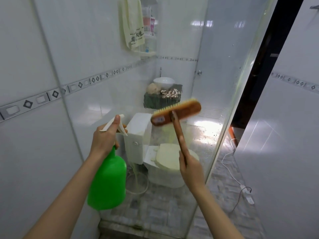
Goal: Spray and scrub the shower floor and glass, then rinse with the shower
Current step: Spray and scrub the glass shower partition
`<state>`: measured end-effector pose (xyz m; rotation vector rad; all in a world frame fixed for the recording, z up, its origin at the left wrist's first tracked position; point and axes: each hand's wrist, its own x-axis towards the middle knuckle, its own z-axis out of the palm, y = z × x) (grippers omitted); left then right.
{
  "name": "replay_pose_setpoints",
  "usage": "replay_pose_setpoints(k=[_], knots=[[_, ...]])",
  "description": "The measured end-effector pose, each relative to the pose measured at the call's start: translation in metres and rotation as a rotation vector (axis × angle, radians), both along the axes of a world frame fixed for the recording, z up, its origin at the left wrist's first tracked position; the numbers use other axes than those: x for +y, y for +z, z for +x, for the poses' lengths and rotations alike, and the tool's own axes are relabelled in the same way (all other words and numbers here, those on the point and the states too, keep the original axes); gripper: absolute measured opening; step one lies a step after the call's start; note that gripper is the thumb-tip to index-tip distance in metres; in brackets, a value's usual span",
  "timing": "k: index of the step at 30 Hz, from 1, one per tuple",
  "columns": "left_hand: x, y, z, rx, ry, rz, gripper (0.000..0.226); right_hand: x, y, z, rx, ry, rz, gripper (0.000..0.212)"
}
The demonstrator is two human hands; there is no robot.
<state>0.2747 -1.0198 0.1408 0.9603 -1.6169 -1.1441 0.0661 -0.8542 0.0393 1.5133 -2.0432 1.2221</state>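
My left hand [107,137] grips the white trigger head of a green spray bottle [108,181], which hangs below it at centre left. My right hand [190,167] holds the wooden handle of a scrub brush [176,112]. The brush head is raised with its pale bristles turned toward the glass panel [222,69]. The glass stands straight ahead and runs to a vertical edge on the right. Small water drops dot its right side. The grey stone-pattern floor [155,214] shows at the bottom.
Through the glass I see a white toilet [165,163], a bowl sink [164,82] on a dark counter, a hanging towel [131,25] and a shelf of bottles. A white cable and power strip [248,195] lie on the floor at right. White tiled walls close in both sides.
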Motion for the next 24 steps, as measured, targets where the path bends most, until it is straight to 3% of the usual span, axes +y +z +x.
replay_pose_setpoints(k=[3, 5, 9, 11, 13, 16, 18, 22, 24], knots=[[0.003, 0.003, -0.012, 0.005, -0.015, -0.001, 0.044, -0.034, 0.080, -0.018, 0.087, -0.020, -0.148, 0.061], [0.004, 0.004, -0.020, 0.008, -0.025, 0.004, 0.044, -0.034, 0.085, -0.028, 0.071, -0.044, -0.200, 0.059], [0.006, 0.010, -0.023, 0.008, -0.033, -0.007, 0.053, 0.028, -0.036, -0.014, -0.151, -0.115, -0.048, 0.060], [0.006, 0.013, -0.028, 0.019, -0.042, -0.015, 0.054, 0.041, -0.046, -0.007, -0.222, -0.105, -0.024, 0.068], [0.009, 0.016, -0.034, 0.019, -0.056, -0.018, 0.053, 0.016, 0.006, -0.017, -0.134, -0.102, -0.073, 0.071], [0.011, 0.020, -0.041, 0.032, -0.082, -0.023, 0.053, -0.022, 0.113, -0.038, -0.042, -0.059, -0.287, 0.058], [0.011, 0.024, -0.041, 0.046, -0.084, -0.033, 0.053, -0.026, 0.134, -0.044, -0.049, -0.060, -0.359, 0.054], [0.009, 0.029, -0.035, 0.062, -0.071, -0.063, 0.043, 0.012, 0.021, -0.025, -0.156, -0.109, -0.246, 0.057], [0.007, 0.026, -0.030, 0.072, -0.079, -0.064, 0.043, 0.023, 0.000, -0.014, -0.243, -0.118, -0.203, 0.059]])
